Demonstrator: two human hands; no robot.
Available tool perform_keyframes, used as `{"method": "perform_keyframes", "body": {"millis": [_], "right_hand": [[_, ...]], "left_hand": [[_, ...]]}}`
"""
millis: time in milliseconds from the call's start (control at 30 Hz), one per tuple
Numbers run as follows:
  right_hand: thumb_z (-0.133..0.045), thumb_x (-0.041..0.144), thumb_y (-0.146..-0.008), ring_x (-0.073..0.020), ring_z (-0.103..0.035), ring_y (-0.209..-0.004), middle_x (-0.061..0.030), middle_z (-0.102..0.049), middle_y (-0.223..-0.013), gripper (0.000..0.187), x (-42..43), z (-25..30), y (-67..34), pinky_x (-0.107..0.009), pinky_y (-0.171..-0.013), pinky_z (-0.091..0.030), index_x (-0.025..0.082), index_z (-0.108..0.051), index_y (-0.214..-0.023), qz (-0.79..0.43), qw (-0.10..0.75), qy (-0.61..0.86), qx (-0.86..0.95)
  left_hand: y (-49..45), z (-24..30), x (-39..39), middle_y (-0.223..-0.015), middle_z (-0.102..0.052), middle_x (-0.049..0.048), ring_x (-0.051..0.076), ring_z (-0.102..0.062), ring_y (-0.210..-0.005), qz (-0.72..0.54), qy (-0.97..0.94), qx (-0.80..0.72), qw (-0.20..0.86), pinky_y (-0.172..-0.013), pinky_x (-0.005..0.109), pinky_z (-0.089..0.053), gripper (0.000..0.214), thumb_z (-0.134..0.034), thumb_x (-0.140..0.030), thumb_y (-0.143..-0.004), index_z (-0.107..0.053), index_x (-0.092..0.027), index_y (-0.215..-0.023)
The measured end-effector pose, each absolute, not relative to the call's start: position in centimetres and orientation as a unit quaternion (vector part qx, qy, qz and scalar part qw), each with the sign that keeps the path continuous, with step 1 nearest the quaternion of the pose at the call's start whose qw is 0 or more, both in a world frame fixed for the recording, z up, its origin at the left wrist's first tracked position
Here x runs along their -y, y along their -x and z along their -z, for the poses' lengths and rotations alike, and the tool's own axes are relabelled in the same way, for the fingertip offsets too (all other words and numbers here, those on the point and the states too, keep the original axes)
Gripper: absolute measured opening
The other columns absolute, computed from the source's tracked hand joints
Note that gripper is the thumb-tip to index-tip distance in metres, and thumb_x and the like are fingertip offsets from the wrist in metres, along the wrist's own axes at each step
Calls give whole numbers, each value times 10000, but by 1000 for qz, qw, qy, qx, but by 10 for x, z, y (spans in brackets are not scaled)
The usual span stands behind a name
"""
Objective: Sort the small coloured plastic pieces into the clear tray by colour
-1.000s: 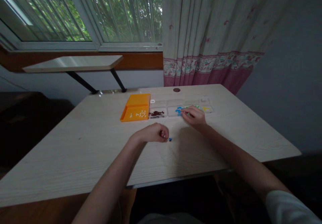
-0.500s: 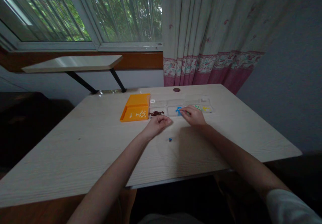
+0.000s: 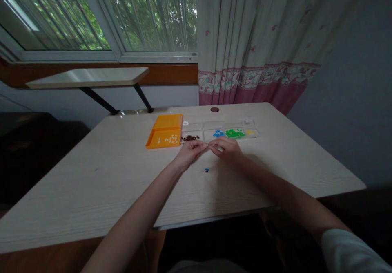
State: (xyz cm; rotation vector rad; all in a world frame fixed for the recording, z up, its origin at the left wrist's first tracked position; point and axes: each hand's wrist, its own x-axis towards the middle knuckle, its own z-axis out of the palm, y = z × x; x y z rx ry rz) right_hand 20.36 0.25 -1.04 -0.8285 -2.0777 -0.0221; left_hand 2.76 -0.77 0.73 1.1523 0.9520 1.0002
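My left hand [image 3: 190, 151] and my right hand [image 3: 227, 148] meet fingertip to fingertip just in front of a clear compartment tray [image 3: 211, 124]. Both are closed in a pinch; whatever sits between the fingers is too small to make out. In the tray's front compartments lie dark brown pieces [image 3: 190, 138], blue pieces [image 3: 218, 133], green pieces [image 3: 234, 133] and yellow pieces [image 3: 251, 133]. Nearer me on the table, below the hands, rests a tiny blue and dark piece [image 3: 207, 170].
An orange open case [image 3: 167, 122] with small white pieces [image 3: 172, 139] stands left of the tray. The pale wooden table [image 3: 122, 183] has a round cable hole [image 3: 214, 109] at the back. A raised shelf [image 3: 92, 77] stands at the back left, and a curtain [image 3: 232, 40] hangs behind.
My right hand has moved left from the blue compartment to meet my left fingertips, uncovering the green pieces. My left hand has barely moved.
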Motion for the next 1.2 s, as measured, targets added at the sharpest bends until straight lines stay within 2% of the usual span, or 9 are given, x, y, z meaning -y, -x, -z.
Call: {"method": "perform_keyframes", "body": {"millis": [267, 500, 733, 900, 967, 1100, 1200], "right_hand": [[-508, 291, -842, -115, -586, -669, -30, -650, -754, 168, -2, 11, -203, -222, -642, -447, 193, -643, -820, 14, 417, 342, 842], [-448, 283, -875, -120, -575, -696, -40, -630, -783, 181, 0, 5, -203, -222, -637, -425, 178, -593, -851, 6, 393, 341, 854], [-455, 284, -872, -121, -574, -711, -40, -626, -789, 163, -1, 6, -205, -222, -653, -420, 183, -583, -867, 0, 387, 319, 865], [-436, 282, -885, -121, -567, -698, -39, -623, -785, 175, 1, 3, -205, -222, -634, -410, 176, -573, -861, 12, 390, 319, 864], [-423, 290, -893, -120, -562, -687, -43, -621, -783, 191, 1, 2, -205, -223, -634, -407, 172, -570, -859, 17, 395, 320, 861], [-385, 294, -911, -120, -556, -677, -47, -621, -790, 229, 0, 2, -204, -227, -641, -410, 170, -571, -861, 20, 394, 332, 857], [-360, 294, -920, -125, -560, -697, -46, -624, -789, 257, -1, 2, -204, -228, -657, -413, 173, -576, -853, 27, 388, 341, 856]], "left_hand": [[-30, -12, 11, -459, -507, -24, 76, -452, -492, -444, -529, -421, 588, -462, 199, -332, 342, -757, -416, -540, -645, -111, -646], [-30, -8, 7, -601, -615, 30, 92, -475, -555, -457, -570, -433, 528, -525, 218, -367, 347, -745, -420, -532, -653, -103, -638], [-30, -5, 8, -510, -538, -13, 56, -382, -470, -445, -584, -431, 525, -471, 198, -302, 349, -706, -436, -583, -650, -99, -652], [-29, -4, 7, -562, -577, 8, 79, -446, -514, -448, -596, -415, 521, -512, 214, -351, 295, -700, -400, -612, -662, -112, -657], [-27, -5, 7, -606, -600, 27, 94, -473, -547, -458, -625, -423, 469, -536, 221, -367, 263, -682, -377, -643, -669, -116, -669], [-22, -8, 10, -699, -607, 42, 92, -461, -563, -464, -728, -426, 272, -524, 208, -353, 176, -626, -309, -726, -689, -147, -755], [-19, -8, 14, -738, -601, 41, 86, -453, -561, -450, -777, -403, 179, -522, 201, -352, 161, -592, -294, -770, -685, -171, -814]]}}
